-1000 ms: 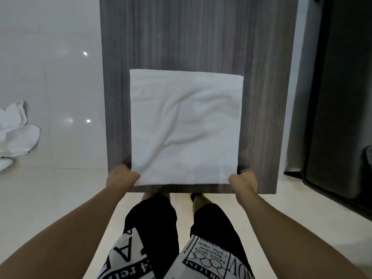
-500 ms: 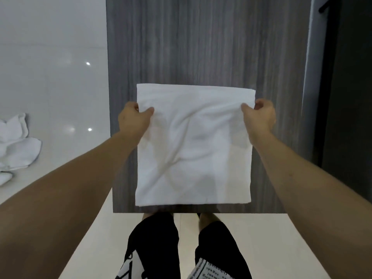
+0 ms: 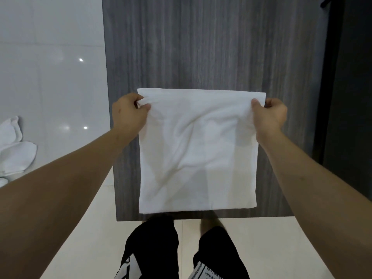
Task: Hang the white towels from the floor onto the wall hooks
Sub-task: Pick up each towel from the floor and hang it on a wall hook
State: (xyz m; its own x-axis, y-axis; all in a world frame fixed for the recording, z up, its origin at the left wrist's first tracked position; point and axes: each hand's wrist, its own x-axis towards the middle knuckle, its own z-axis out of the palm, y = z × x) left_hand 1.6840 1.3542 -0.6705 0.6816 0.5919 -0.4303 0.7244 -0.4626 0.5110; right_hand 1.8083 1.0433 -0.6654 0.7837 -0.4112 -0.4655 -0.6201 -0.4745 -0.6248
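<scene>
Well out to the left of the left hand (image 3: pixel 128 113), a heap of crumpled white cloth towels (image 3: pixel 14 150) lies on the glossy pale tiled floor (image 3: pixel 56 93). The left hand pinches the upper left corner of a square white terry towel (image 3: pixel 198 152), thumb over the front of the cloth and the other fingers curled behind a small bunched fold. From that grip the towel stretches flat across to the right hand (image 3: pixel 268 114), its top edge level and its lower edge hanging free below both hands, in front of a tall dark grey wood-grain panel (image 3: pixel 201 47). The right hand pinches the upper right corner, thumb on the front face, fingers curled behind. Below the hands, between the forearms, the person's black shorts with white printed lettering (image 3: pixel 153 250) show above the cream floor. Right of the right hand stands a dark, nearly black surface (image 3: pixel 350 97).
</scene>
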